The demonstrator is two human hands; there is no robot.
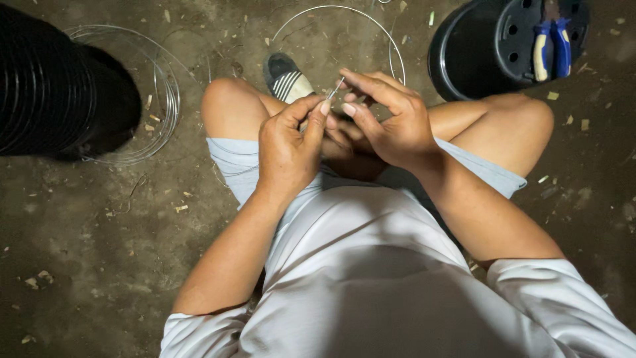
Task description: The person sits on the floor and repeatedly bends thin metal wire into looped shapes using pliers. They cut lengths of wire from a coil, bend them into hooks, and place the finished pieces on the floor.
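Observation:
I sit cross-legged on a dirt floor. Both my hands meet above my knees. My left hand pinches a thin metal wire between thumb and forefinger. My right hand curls around the same wire from the other side, fingertips touching the left hand's. The wire rises into a large hoop that arcs over the floor beyond my knees. A foot in a striped slipper shows just behind my hands.
A coil of thin wire lies on the floor at the left, beside a stack of black ribbed pots. At the upper right a black perforated stool carries blue-and-yellow-handled pliers. Small chips litter the ground.

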